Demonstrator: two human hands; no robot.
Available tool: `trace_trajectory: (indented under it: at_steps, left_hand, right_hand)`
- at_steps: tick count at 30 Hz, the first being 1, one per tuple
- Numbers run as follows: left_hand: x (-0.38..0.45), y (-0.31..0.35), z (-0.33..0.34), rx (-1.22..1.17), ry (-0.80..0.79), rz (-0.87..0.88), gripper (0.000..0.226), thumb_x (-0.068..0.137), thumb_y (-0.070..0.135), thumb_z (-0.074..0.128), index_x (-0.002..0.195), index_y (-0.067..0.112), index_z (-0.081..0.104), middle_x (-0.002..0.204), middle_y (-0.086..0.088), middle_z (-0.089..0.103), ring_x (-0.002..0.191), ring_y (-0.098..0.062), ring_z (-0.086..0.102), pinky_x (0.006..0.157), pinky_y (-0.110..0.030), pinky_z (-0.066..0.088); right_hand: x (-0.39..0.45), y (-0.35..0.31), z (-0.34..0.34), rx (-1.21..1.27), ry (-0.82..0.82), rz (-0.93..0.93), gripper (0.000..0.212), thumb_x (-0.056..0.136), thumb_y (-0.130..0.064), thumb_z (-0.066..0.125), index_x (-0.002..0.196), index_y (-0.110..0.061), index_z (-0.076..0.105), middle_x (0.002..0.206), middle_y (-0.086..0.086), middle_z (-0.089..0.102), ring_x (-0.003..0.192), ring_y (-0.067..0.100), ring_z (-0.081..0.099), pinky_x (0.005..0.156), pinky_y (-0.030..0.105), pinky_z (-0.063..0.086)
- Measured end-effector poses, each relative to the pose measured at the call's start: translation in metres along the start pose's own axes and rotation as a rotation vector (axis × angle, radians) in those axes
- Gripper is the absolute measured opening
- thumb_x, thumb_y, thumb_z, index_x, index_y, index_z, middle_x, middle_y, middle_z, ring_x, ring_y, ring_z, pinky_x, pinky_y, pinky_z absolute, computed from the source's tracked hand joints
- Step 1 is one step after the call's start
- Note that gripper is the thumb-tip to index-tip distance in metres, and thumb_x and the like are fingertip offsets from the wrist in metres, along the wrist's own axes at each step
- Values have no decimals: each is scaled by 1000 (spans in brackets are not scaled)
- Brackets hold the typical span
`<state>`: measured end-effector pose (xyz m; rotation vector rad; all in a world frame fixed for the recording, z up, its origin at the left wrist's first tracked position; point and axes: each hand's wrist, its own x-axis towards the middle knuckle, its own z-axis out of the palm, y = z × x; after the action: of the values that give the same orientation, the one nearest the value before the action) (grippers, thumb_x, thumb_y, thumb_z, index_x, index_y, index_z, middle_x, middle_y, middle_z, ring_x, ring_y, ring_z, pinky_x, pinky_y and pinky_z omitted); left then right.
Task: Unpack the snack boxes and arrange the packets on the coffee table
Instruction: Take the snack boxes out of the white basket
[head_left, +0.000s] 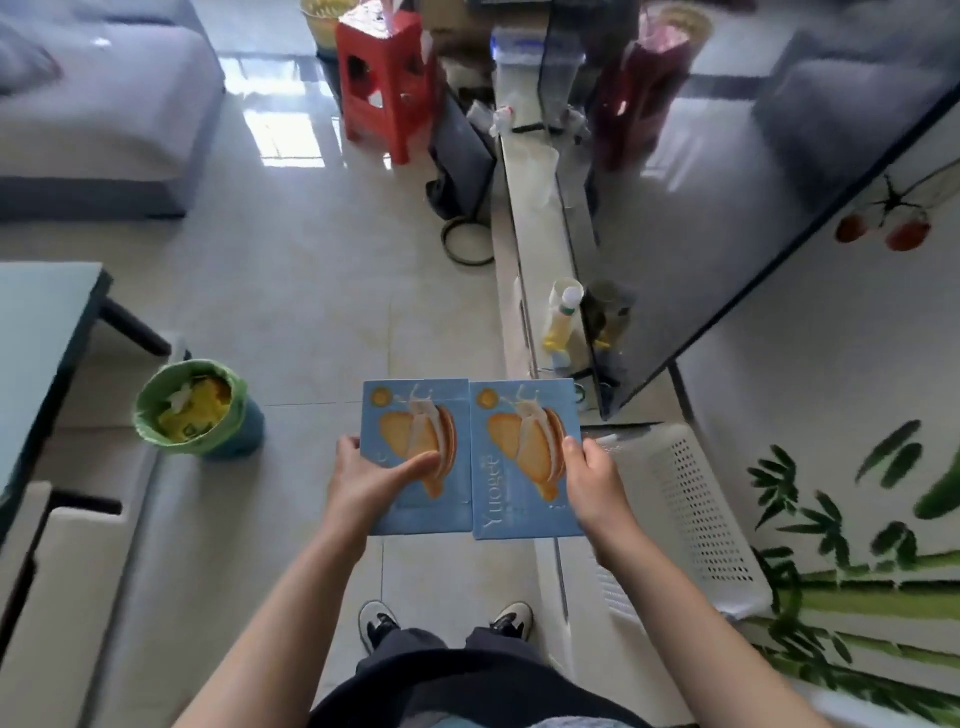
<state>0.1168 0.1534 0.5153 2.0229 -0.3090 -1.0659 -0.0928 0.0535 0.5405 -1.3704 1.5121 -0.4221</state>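
Note:
Two light-blue snack boxes printed with a biscuit picture are held side by side in front of me, above the tiled floor. My left hand (363, 475) grips the left box (415, 415) at its left edge, thumb across the front. My right hand (592, 475) grips the right box (519, 447) at its right edge. Both boxes look closed. The coffee table (36, 332), with a pale green top, stands at the far left, well apart from the boxes.
A bin with a green liner (195, 408) holding yellow wrappers stands by the table. A white perforated basket (691, 514) sits at my right. A glass TV stand (540, 249), a red stool (387, 83) and a grey sofa (98, 104) lie ahead.

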Motion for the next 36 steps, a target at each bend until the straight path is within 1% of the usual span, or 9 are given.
trace_trajectory:
  at_steps: [3, 6, 9, 13, 16, 19, 21, 29, 36]
  left_hand:
    - [7, -16, -58, -54, 35, -14, 100, 38, 57, 90, 119, 22, 42, 106, 2, 61, 96, -19, 63, 85, -44, 57]
    - [12, -35, -116, -98, 88, -32, 86, 54, 46, 91, 120, 22, 41, 108, 2, 60, 98, -18, 62, 84, -41, 56]
    - [18, -51, -159, -191, 117, -43, 73, 67, 39, 86, 122, 18, 43, 110, 0, 61, 98, -18, 63, 80, -37, 54]
    - [19, -84, -231, -312, 215, -99, 72, 71, 49, 81, 127, 20, 46, 122, -5, 63, 103, -22, 65, 89, -47, 54]
    - [14, -104, -270, -375, 314, -143, 78, 67, 54, 80, 129, 21, 46, 122, -5, 63, 104, -23, 65, 92, -48, 53]
    - [11, -121, -302, -454, 398, -168, 63, 77, 40, 79, 127, 16, 49, 116, -7, 65, 97, -23, 67, 86, -44, 55]
    - [12, -131, -320, -499, 436, -206, 67, 72, 44, 82, 124, 16, 52, 112, -7, 68, 95, -25, 69, 85, -48, 57]
    - [24, -154, -382, -669, 617, -271, 43, 75, 37, 81, 106, 18, 58, 103, -8, 72, 91, -26, 71, 81, -49, 58]
    - [58, -147, -447, -723, 800, -287, 34, 80, 32, 78, 102, 16, 57, 100, -6, 70, 87, -21, 69, 73, -39, 57]
  right_hand:
    - [-3, -20, 52, -33, -84, -8, 33, 104, -30, 34, 85, -11, 54, 80, 4, 56, 77, 17, 52, 67, 33, 41]
    - [-11, -43, 107, -62, -173, -30, 33, 104, -31, 35, 90, -11, 58, 89, 9, 63, 86, 23, 59, 78, 40, 49]
    - [-21, -65, 148, -56, -221, -37, 32, 104, -31, 35, 83, -18, 55, 83, 3, 60, 82, 20, 57, 72, 35, 45]
    - [-35, -91, 221, -92, -364, -96, 31, 104, -30, 35, 85, -19, 55, 80, -2, 57, 79, 15, 54, 62, 26, 41]
    - [-45, -105, 270, -104, -446, -150, 31, 103, -30, 37, 124, -19, 58, 109, -4, 63, 105, 17, 58, 84, 31, 49]
    - [-53, -117, 312, -128, -529, -173, 50, 99, -39, 41, 147, -30, 36, 142, -4, 50, 128, 16, 49, 107, 44, 43]
    - [-56, -126, 337, -165, -587, -198, 50, 92, -46, 40, 141, -34, 44, 135, -3, 57, 122, 17, 56, 102, 48, 46]
    - [-66, -179, 437, -234, -818, -283, 25, 98, -33, 44, 116, -38, 61, 103, -6, 71, 95, 17, 68, 85, 47, 56]
    - [-59, -235, 536, -286, -952, -283, 19, 95, -27, 49, 106, -33, 63, 99, -1, 71, 92, 20, 69, 82, 42, 57]
